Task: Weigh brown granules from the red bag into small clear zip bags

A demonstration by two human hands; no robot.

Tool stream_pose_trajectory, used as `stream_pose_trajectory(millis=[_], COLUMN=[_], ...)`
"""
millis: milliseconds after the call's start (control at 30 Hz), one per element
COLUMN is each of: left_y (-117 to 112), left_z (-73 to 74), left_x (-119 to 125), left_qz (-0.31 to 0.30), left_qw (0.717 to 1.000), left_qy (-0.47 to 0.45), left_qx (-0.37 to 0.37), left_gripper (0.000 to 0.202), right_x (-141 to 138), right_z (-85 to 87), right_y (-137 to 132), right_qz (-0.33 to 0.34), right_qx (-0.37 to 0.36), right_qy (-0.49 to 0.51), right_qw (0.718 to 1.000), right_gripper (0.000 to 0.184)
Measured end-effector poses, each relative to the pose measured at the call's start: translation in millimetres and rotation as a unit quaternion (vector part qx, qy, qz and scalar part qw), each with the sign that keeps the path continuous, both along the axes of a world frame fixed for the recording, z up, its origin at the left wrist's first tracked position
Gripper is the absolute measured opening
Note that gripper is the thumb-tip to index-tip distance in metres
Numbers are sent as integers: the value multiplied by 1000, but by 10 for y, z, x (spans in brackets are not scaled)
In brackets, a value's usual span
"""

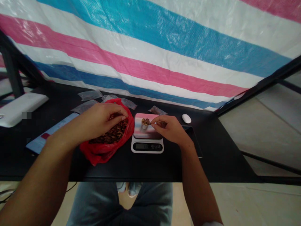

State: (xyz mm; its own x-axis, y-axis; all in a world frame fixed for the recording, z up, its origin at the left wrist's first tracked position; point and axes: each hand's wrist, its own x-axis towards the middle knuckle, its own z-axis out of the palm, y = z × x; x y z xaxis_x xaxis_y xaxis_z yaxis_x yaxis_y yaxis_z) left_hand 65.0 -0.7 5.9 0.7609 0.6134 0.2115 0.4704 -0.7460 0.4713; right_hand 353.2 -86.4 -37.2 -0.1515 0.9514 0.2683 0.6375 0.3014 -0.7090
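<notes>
My left hand (107, 117) reaches over an open red plastic bag (129, 133), its thumb and fingertips closed at the bag's right inner rim. Many small brown dried pieces (115, 133) fill the bag; their kind is too small to tell. My right hand (168, 127) pinches a small brown piece (150, 123) at the edge of a small metal cup (144, 126). Similar pieces are heaped above the cup's rim. The cup stands upright on the plate of a white kitchen scale (133, 147), whose display digits are unreadable.
Several clear plastic bags (90, 94) lie behind the red bag. A small filled packet (158, 110) and a white mouse (186, 118) are behind and right of the scale. A dark flat panel (195, 141) lies by my right wrist; a phone-like sheet (37, 144) lies left.
</notes>
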Motion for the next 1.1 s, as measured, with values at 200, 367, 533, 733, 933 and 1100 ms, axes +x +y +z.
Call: stream_pose_trajectory(millis=[200, 367, 533, 733, 933, 1100], left_y=[25, 1, -10, -5, 0, 21], left_z=[-282, -408, -375, -349, -257, -234], left_x=[-256, -264, -208, -164, -151, -173], left_qz=[61, 69, 69, 45, 48, 46], left_qw=[980, 980, 977, 970, 967, 970], left_qy=[148, 144, 167, 207, 218, 215], left_qx=[-118, -122, -116, -122, -119, -105], left_gripper=[22, 23, 14, 27, 29, 31], right_x=[-42, -106, -121, -89, -40, -43], right_z=[-58, -108, -136, -122, -85, -30], right_y=[56, 89, 91, 85, 74, 66], right_qz=[-41, -64, -47, -75, -136, -189], right_qx=[63, 83, 72, 92, 104, 140], right_qy=[-13, -33, -60, -25, 56, 92], right_qw=[997, 994, 995, 993, 984, 968], right_gripper=[13, 16, 18, 23, 24, 23])
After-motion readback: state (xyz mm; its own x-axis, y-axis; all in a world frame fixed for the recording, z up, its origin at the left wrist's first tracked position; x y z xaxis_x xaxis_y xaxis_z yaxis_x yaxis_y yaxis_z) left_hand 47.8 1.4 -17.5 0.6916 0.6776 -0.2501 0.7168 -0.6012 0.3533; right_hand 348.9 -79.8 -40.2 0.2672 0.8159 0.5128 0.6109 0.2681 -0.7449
